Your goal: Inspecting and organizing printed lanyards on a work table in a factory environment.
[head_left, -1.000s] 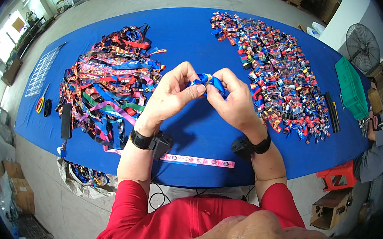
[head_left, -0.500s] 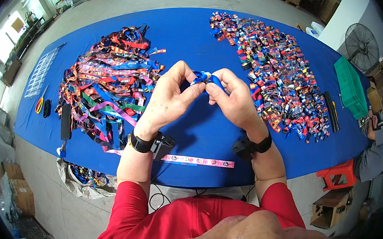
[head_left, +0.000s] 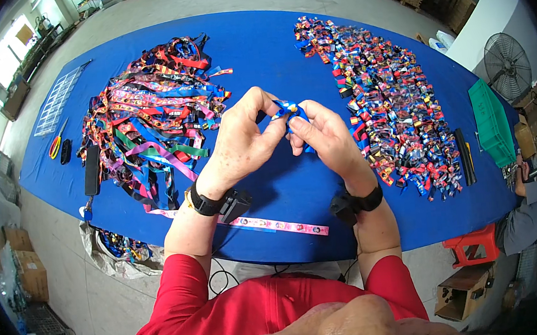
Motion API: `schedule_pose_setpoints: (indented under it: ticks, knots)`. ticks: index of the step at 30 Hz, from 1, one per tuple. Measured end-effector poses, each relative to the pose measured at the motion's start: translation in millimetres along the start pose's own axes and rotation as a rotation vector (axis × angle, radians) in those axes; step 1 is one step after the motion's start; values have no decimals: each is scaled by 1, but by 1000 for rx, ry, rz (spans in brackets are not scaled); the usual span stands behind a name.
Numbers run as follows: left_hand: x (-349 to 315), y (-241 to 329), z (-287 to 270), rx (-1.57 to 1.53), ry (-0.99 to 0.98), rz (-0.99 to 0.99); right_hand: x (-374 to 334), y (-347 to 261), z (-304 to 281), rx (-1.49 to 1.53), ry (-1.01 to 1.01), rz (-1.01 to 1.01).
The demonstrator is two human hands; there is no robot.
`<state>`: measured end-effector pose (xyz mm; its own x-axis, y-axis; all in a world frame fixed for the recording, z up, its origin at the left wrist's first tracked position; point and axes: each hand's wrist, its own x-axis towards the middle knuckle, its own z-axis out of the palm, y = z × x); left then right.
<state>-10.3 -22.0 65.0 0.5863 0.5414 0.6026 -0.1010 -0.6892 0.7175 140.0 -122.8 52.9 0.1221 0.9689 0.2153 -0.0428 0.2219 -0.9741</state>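
Above the middle of the blue-covered table, a looped blue ribbon with small yellow and light marks is pinched between my two hands. My left hand grips it from the left, thumb against the fingers. From the right, my right hand pinches its other side, and a short blue piece shows below those fingers. Parts of the ribbon are hidden by both hands. Beneath my left wrist, a pink printed ribbon lies flat near the table's front edge.
Loose colourful ribbons are heaped at left. Rows of knotted ribbon pieces cover the right side. Scissors and a white wire grid lie far left. A green crate, a fan and another person's arm are at right.
My fingers have shifted on the blue ribbon, and its loop is turned and bunched more tightly. My right hand has moved slightly, while the left forearm has shifted a little to the right.
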Motion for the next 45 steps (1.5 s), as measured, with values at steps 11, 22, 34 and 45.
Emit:
schedule_pose_setpoints:
  ticks: [11,22,34,45]
  knots:
    - [1,-3,-1,39,-60,-2,0,2,3,-205,156,-25]
    - [0,4,0,4,-41,85,0,-1,-10,244,-6,109]
    - [0,5,2,83,-71,211,1,3,-13,78,13,57]
    - [1,3,4,-24,-101,186,1,-4,-16,127,14,120]
